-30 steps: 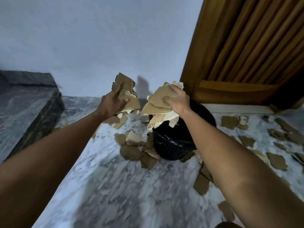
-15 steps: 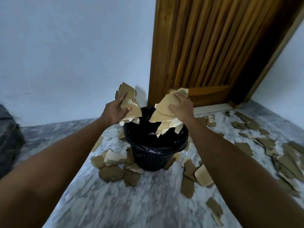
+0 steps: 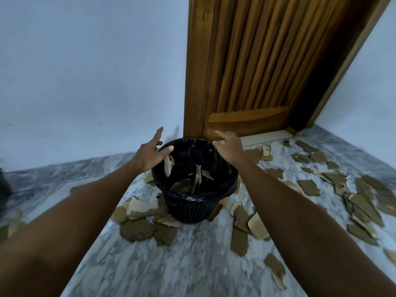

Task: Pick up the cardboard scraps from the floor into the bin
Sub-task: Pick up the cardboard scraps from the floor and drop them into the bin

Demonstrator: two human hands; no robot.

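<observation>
- I've got both arms stretched out over the bin point(image 3: 188, 207), a black ribbed basket with a black bag liner folded over the rim.
- left hand point(image 3: 150, 155): fingers spread and straight, thumb pointing across the left side of the rim, holding nothing.
- right hand point(image 3: 230, 147): fingers loosely extended, over the bin's far-right rim, holding nothing. Can't tell if it touches the rim.
- Scraps in bin point(image 3: 192, 179): several brown and pale pieces inside, some standing on edge against the liner, one just below my left thumb.
- Bin stands upright on the marble floor point(image 3: 192, 264), near the corner where the wall point(image 3: 85, 71) meets the wooden door point(image 3: 257, 71).
- left pile point(image 3: 141, 219): brown and cream pieces overlapping each other, right up against the bin's near-left base.
- right-side pieces point(image 3: 244, 228): a handful just beside the bin's near-right base, one cream piece tilted on top of a brown one.
- near scrap point(image 3: 275, 267): lone pieces lying closer to me, under my right forearm.
- far-right scatter point(image 3: 353, 194): a wide spread of brown pieces along the floor from the door sill out to the right edge, well apart from the bin.
- A few small bits lie behind the bin near the door frame, partly hidden by my right hand.
- Dark object at the far left edge, too cropped to identify.
</observation>
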